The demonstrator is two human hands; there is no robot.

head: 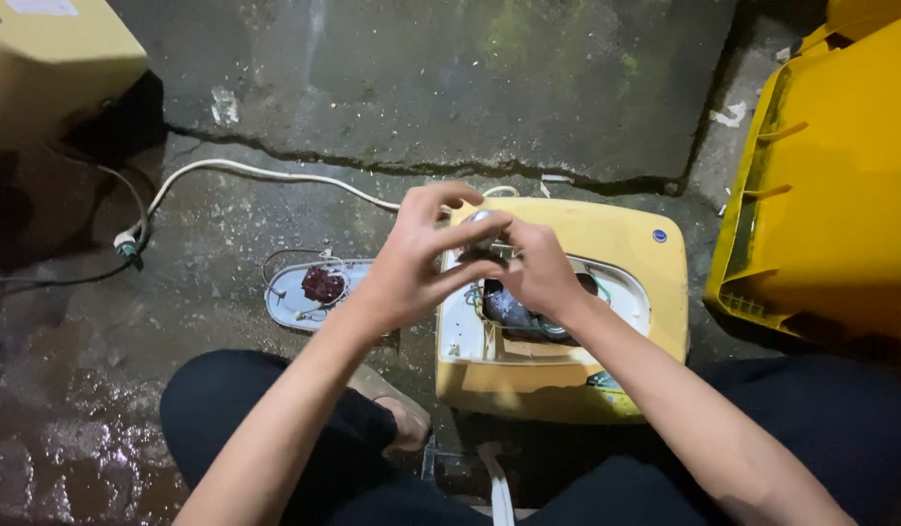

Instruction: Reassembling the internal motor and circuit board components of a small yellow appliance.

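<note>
in the head view, a small grey rounded part is gripped between the two hands, just above the open top of a yellow appliance casing that stands on the wet concrete floor. the left hand is closed around the part from the left, thumb and fingertips pinched on it. the right hand is curled against it from the right, fingers bent inward; what exactly is pressed by those fingers cannot be told, as they are hidden by the left hand's fingers. inside the casing's white-rimmed opening, a dark component with thin coloured wires is seen, directly under the hands. to the left of the casing, apart from it, an oval light-grey cover plate is laid flat on the floor, with a dark red piece and loose wires on it. a white cable is run across the floor from the casing's upper left toward a connector near a beige box. a large yellow bin is stood at the right edge. the person's dark-trousered knees are seen at the bottom.
</note>
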